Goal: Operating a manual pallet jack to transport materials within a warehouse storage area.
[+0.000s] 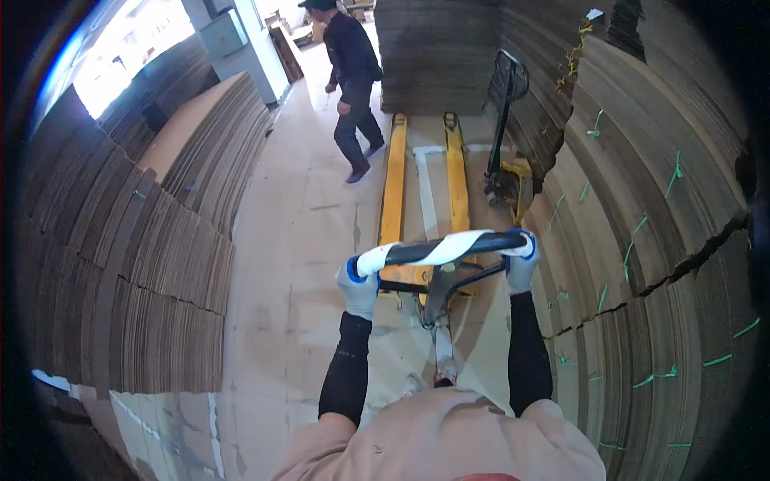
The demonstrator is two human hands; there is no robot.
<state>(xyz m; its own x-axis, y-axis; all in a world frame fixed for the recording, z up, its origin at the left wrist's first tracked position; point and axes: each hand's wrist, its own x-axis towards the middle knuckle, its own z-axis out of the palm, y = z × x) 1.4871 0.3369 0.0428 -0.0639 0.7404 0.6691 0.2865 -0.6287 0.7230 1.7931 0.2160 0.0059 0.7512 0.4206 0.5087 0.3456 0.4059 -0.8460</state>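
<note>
A yellow pallet jack [392, 192] stands in front of me, its two long forks pointing away with nothing on them. Its black handle [417, 253] is partly wrapped in white tape and reaches back toward me. My left hand [358, 295], in a white glove with a blue cuff, is closed round the handle's left end. My right hand [521, 268], gloved alike, grips the right end. Black sleeves cover both forearms.
Tall cardboard stacks line the left [172, 264] and right [642, 232] sides, some tied with green string. Another stack [437, 56] stands beyond the forks. A second pallet jack [507, 172] is parked by the right stacks. A person in dark clothes [353, 80] walks left of the forks.
</note>
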